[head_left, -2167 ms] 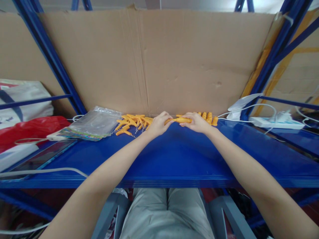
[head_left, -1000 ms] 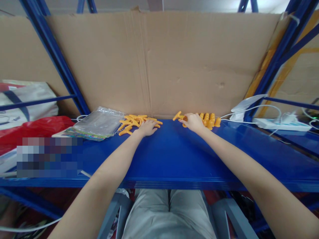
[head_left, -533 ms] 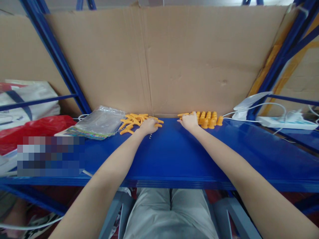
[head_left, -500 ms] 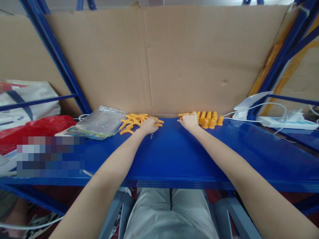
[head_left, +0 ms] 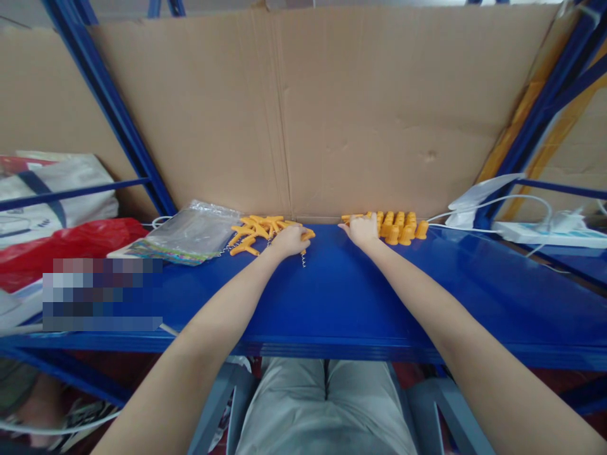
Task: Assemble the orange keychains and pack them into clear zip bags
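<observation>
My left hand [head_left: 290, 240] is closed on a corkscrew [head_left: 309, 234] with an orange handle, whose metal spiral points down above the blue shelf. Just left of that hand lies a pile of similar orange-handled corkscrews [head_left: 251, 230], some spirals showing. My right hand [head_left: 363, 229] is at the left end of several rows of orange cup-shaped pieces [head_left: 401, 229]. Its thumb sticks out to the left and the other fingers curl downward. Another orange piece [head_left: 348, 218] shows behind this hand; what the curled fingers grip is hidden.
The blue shelf [head_left: 332, 303] has a tall cardboard sheet [head_left: 360, 114] behind it. Left of the corkscrews lie a clear plastic bag [head_left: 192, 230] and a red bag [head_left: 85, 246]. Toward the right are white cables and a power strip [head_left: 550, 234]. Blue posts stand at both sides.
My left hand has moved slightly right, away from the pile, with the corkscrew in it; its spiral hangs further right. My right hand has hardly moved.
</observation>
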### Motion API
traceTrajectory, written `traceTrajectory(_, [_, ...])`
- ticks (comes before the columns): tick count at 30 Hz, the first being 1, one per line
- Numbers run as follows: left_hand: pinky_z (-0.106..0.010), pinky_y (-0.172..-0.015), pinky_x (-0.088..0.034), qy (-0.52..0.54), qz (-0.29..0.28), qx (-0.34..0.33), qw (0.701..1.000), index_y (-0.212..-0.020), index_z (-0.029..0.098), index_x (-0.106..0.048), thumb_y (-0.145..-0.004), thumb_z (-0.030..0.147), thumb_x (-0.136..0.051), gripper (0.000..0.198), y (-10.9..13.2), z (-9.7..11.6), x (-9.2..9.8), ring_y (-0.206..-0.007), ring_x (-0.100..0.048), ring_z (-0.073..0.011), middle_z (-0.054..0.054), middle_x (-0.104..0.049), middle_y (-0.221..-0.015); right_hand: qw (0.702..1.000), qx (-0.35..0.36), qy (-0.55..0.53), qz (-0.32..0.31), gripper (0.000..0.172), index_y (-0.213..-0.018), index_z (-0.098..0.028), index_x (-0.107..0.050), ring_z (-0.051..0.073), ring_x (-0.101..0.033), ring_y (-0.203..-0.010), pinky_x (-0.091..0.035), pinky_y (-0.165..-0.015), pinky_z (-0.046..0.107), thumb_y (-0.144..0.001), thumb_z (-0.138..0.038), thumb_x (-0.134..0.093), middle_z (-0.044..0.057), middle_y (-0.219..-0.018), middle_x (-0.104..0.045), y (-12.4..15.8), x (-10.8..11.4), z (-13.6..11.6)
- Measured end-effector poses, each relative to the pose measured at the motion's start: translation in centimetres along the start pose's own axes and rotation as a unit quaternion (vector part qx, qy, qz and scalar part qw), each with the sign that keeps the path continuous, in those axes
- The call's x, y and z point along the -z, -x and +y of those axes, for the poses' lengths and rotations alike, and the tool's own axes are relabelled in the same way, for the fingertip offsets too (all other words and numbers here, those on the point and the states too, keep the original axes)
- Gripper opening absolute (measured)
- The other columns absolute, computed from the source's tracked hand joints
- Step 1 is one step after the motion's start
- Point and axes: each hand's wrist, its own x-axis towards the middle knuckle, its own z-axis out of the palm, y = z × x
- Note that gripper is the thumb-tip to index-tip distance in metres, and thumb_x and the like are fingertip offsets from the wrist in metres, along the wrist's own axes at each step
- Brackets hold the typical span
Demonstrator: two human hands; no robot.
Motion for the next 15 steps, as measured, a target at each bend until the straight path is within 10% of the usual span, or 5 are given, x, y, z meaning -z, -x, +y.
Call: traceTrajectory(15, [-0.035,-0.103,-0.046,-0.031,-0.047,0.069,0.996,-0.133,0.012,-0.057,-0.094,0.033,-0.046,0.045,0.3,1.0,0.0,-0.123,-0.058,-0.028,-0.016,-0.06,-0.133,0.994,-0.074,-0.077,0.031,0.037,-0.121,-0.01,-0.062,0.034,-0.056,-0.119,-0.039,-0.099,0.051,-0.096,-0.032,-0.044,0.021,-0.127,-0.063,1.2,4.2,3.1])
